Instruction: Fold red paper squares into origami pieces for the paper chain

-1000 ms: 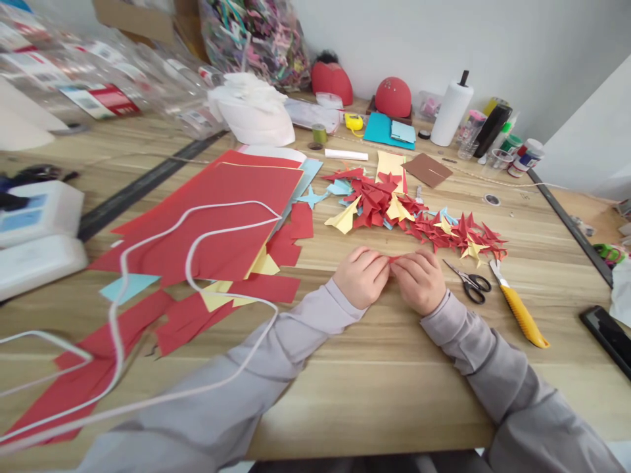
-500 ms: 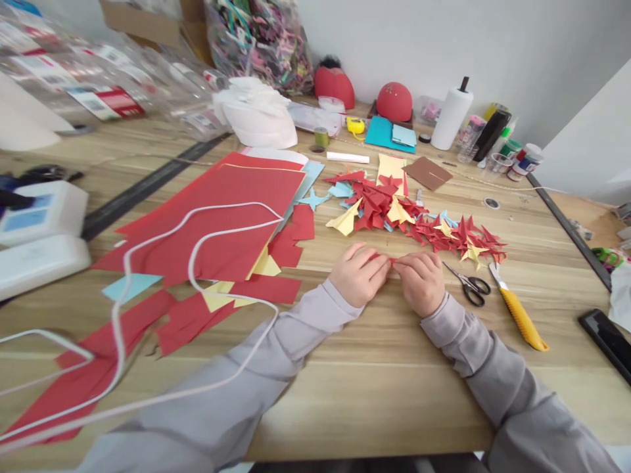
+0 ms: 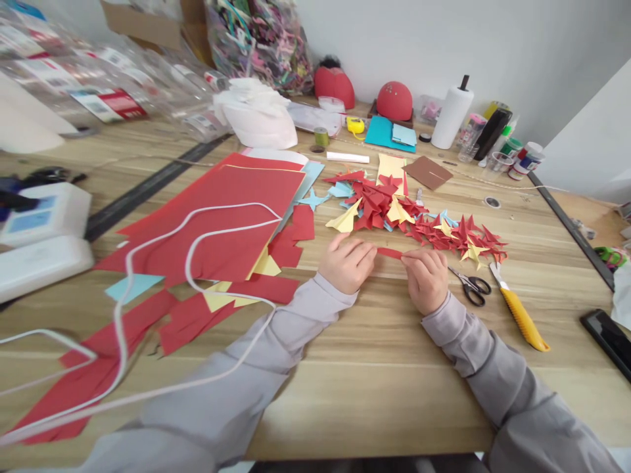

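Observation:
A narrow strip of red paper [image 3: 390, 253] stretches between my hands, low over the wooden table. My left hand [image 3: 348, 263] pinches its left end, and my right hand [image 3: 426, 279] grips the other end; both ends are hidden by fingers. Just beyond lies a heap of folded red paper pieces [image 3: 375, 205], with some yellow and blue ones mixed in. To the right of my right hand are black-handled scissors [image 3: 474, 289] and a yellow-handled utility knife [image 3: 523, 316].
Large red paper sheets [image 3: 236, 223] and cut red scraps [image 3: 194, 322] lie to the left, crossed by a white cable [image 3: 118, 322]. A phone [image 3: 608, 341] rests at the right edge. Paint bottles [image 3: 527, 161], a yellow tape measure [image 3: 355, 125] and a white stack [image 3: 259, 118] stand farther back.
My hands have moved apart, the left one shifting slightly left and the right one slightly right. More of the red paper strip now shows between them.

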A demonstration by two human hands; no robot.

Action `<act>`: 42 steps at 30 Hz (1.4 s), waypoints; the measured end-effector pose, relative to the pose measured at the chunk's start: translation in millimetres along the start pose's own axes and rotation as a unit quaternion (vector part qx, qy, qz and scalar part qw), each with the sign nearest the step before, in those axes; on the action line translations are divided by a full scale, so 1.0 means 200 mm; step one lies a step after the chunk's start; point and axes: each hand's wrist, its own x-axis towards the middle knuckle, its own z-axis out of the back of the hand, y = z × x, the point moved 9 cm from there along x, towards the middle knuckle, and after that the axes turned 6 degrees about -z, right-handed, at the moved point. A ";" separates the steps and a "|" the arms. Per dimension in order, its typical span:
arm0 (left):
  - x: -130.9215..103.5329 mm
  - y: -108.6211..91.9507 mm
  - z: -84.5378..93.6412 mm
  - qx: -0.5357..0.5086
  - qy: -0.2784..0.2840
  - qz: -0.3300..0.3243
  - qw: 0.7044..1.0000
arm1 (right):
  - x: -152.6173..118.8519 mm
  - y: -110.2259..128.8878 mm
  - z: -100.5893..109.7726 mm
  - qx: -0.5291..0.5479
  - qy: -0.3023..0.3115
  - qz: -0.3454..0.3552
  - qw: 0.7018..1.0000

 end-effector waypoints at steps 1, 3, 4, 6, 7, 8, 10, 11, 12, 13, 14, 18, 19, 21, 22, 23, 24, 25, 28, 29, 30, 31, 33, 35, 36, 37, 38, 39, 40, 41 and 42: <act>0.00 0.01 0.00 0.014 -0.002 -0.003 1.000 | 0.00 0.00 0.00 0.003 -0.003 0.002 1.000; -0.01 0.04 0.01 0.042 -0.006 0.004 0.999 | -0.01 -0.02 0.02 0.009 -0.015 -0.007 1.000; -0.01 0.06 0.02 0.054 -0.008 0.013 0.998 | -0.01 -0.03 0.02 0.012 -0.021 -0.017 1.000; -0.02 0.08 0.04 0.068 -0.016 0.026 0.997 | -0.01 -0.06 0.03 0.017 -0.026 -0.036 0.999; -0.02 0.08 0.05 0.067 -0.019 0.025 0.997 | -0.01 -0.07 0.02 0.021 -0.022 -0.041 0.999; -0.01 0.06 0.06 0.057 -0.019 0.018 0.998 | 0.00 -0.07 0.02 0.025 -0.015 -0.043 0.999; 0.01 0.02 0.07 0.035 -0.020 0.007 0.999 | 0.00 -0.05 0.00 0.034 0.003 -0.036 0.999; 0.01 -0.02 0.07 0.021 -0.015 -0.006 1.000 | 0.00 -0.04 -0.01 0.040 0.012 -0.028 0.999; 0.02 -0.05 0.06 0.011 -0.013 -0.019 1.000 | 0.00 -0.03 -0.02 0.045 0.021 -0.020 0.999; 0.03 -0.08 0.06 0.003 -0.015 -0.031 0.999 | 0.00 -0.01 -0.03 0.049 0.027 -0.011 0.998; 0.03 -0.11 0.06 -0.004 -0.023 -0.043 0.999 | 0.00 0.00 -0.04 0.051 0.031 -0.004 0.998; 0.03 -0.14 0.07 -0.022 -0.051 -0.066 0.996 | 0.01 0.04 -0.03 0.030 0.025 0.024 0.999; 0.03 -0.14 0.06 -0.030 -0.045 -0.067 0.996 | 0.01 0.05 -0.03 0.021 0.024 0.034 0.999; 0.03 -0.15 0.05 -0.042 -0.025 -0.073 0.996 | 0.01 0.07 -0.03 0.006 0.029 0.052 0.998; 0.03 -0.15 0.04 -0.042 -0.015 -0.077 0.996 | 0.02 0.08 -0.03 0.003 0.033 0.058 0.998; 0.03 -0.16 0.04 -0.037 -0.008 -0.080 0.996 | 0.02 0.09 -0.03 0.002 0.036 0.063 0.997; 0.03 -0.16 0.04 -0.029 -0.002 -0.081 0.996 | 0.02 0.10 -0.03 0.003 0.037 0.065 0.997; 0.03 -0.16 0.03 -0.021 0.001 -0.080 0.997 | 0.02 0.10 -0.03 0.004 0.036 0.068 0.997; 0.04 -0.17 0.04 -0.002 -0.007 -0.079 0.997 | 0.02 0.11 -0.02 0.004 0.031 0.080 0.996; 0.05 -0.17 0.05 0.003 -0.017 -0.083 0.996 | 0.01 0.11 -0.02 0.000 0.030 0.085 0.996; 0.05 -0.18 0.06 0.007 -0.029 -0.089 0.996 | 0.01 0.12 -0.03 -0.006 0.032 0.092 0.995; 0.05 -0.18 0.07 0.009 -0.041 -0.095 0.995 | 0.00 0.12 -0.03 -0.012 0.035 0.101 0.994; 0.04 -0.19 0.09 0.005 -0.059 -0.104 0.993 | -0.01 0.14 -0.04 -0.026 0.042 0.126 0.991; 0.03 -0.20 0.10 -0.002 -0.068 -0.111 0.992 | -0.03 0.16 -0.05 -0.040 0.047 0.156 0.986; 0.03 -0.20 0.10 -0.004 -0.069 -0.113 0.991 | -0.04 0.17 -0.06 -0.047 0.049 0.168 0.984; 0.02 -0.20 0.10 -0.003 -0.069 -0.114 0.991 | -0.04 0.18 -0.06 -0.054 0.050 0.176 0.982; 0.02 -0.21 0.10 0.000 -0.068 -0.115 0.991 | -0.05 0.18 -0.06 -0.061 0.050 0.180 0.981; 0.02 -0.21 0.09 0.003 -0.065 -0.116 0.991 | -0.05 0.19 -0.06 -0.065 0.047 0.183 0.980; 0.02 -0.21 0.09 0.006 -0.062 -0.118 0.991 | -0.05 0.19 -0.06 -0.066 0.040 0.185 0.980; 0.02 -0.21 0.09 0.010 -0.059 -0.119 0.991 | -0.05 0.20 -0.05 -0.066 0.031 0.188 0.979; 0.03 -0.21 0.08 0.012 -0.057 -0.119 0.991 | -0.05 0.20 -0.04 -0.066 0.023 0.192 0.979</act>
